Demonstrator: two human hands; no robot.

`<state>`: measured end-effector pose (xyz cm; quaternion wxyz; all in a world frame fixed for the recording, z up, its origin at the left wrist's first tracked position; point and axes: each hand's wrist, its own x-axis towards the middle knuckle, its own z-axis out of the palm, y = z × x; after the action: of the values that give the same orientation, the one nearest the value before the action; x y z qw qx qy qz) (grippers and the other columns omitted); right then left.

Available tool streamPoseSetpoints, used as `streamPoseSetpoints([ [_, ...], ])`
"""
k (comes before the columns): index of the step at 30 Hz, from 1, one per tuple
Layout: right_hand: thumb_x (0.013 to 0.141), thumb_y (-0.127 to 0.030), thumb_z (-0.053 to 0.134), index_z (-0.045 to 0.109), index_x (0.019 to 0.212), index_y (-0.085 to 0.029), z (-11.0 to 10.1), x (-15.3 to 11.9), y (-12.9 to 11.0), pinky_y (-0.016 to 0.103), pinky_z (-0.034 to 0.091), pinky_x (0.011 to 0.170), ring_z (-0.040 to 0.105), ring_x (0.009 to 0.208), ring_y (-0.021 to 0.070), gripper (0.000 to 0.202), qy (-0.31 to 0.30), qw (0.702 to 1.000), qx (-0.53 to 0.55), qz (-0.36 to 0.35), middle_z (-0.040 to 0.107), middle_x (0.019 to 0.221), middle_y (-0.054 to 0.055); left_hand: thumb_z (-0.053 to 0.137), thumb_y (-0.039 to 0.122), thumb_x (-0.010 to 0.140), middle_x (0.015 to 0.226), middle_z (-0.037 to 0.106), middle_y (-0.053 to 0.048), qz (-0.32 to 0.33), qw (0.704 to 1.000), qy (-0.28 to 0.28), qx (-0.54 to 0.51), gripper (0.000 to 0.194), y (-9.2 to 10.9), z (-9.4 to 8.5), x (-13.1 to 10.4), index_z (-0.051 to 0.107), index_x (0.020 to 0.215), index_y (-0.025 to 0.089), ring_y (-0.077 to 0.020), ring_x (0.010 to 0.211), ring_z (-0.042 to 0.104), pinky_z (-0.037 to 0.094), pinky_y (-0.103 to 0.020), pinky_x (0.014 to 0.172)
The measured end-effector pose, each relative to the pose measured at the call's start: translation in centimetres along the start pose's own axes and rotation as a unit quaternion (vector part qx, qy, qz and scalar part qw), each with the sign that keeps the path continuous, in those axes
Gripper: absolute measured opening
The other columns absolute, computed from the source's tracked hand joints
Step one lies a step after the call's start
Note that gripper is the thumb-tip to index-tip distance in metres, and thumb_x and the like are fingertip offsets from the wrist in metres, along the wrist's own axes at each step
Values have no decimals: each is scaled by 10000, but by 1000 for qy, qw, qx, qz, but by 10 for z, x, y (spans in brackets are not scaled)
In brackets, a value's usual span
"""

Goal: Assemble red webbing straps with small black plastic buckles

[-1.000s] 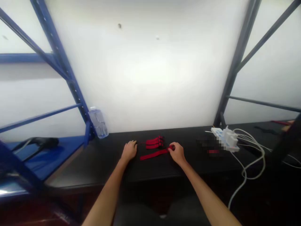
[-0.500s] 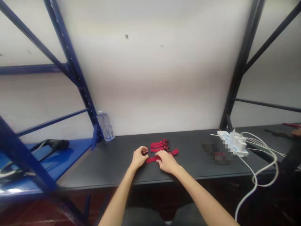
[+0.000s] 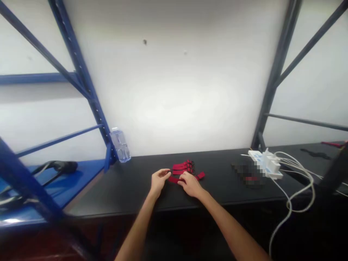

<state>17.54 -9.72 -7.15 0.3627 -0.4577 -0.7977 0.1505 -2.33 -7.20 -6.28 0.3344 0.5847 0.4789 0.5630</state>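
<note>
A loose red strap (image 3: pixel 174 179) lies on the black tabletop (image 3: pixel 223 185), its far end showing at the right. My left hand (image 3: pixel 158 179) pinches the strap's left end, where a small dark clip sits. My right hand (image 3: pixel 190 184) rests over the strap's middle with fingers curled on it. Just behind both hands lies a small stack of red straps with black clips (image 3: pixel 183 166).
A clear water bottle (image 3: pixel 120 145) stands at the back left by a blue rack post (image 3: pixel 89 98). A white power strip (image 3: pixel 266 164) with white cables (image 3: pixel 296 195) sits at the right. A black object (image 3: pixel 61 166) lies on the blue shelf at left.
Both hands came together on the loose red strap: the right hand slid from its right end to its middle, and the left hand moved from the tabletop to its left end.
</note>
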Motion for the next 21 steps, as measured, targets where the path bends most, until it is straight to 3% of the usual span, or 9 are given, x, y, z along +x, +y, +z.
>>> streamPoseSetpoints([
  [4, 888, -252, 505, 610, 706, -200, 1, 2, 6, 245, 374, 694, 544, 721, 147, 216, 40, 998, 38, 0, 582, 777, 11, 742, 468, 680, 833, 712, -79, -51, 993, -30, -104, 418, 6, 10, -6, 711, 932, 137, -156, 688, 642, 516, -264, 628],
  [8, 862, -217, 482, 627, 708, -198, 1, 3, 13, 249, 379, 663, 545, 665, 157, 213, 81, 991, 102, 4, 613, 708, 11, 758, 442, 683, 843, 698, -88, -81, 980, -61, -168, 406, 10, 10, -9, 710, 924, 119, -151, 715, 640, 533, -280, 679],
  [13, 839, -187, 467, 655, 776, -197, 0, 2, 16, 253, 396, 671, 572, 681, 167, 198, 102, 988, 120, 8, 654, 746, 19, 763, 415, 691, 820, 698, -86, -89, 976, -86, -181, 380, 12, 7, -10, 711, 915, 113, -142, 695, 633, 518, -256, 650],
  [21, 841, -151, 480, 666, 833, -200, 4, 2, 20, 260, 428, 729, 610, 759, 178, 193, 79, 992, 98, 4, 690, 825, 30, 768, 387, 692, 815, 708, -72, -87, 976, -105, -168, 344, 10, 10, -10, 717, 904, 122, -135, 679, 630, 502, -239, 631],
])
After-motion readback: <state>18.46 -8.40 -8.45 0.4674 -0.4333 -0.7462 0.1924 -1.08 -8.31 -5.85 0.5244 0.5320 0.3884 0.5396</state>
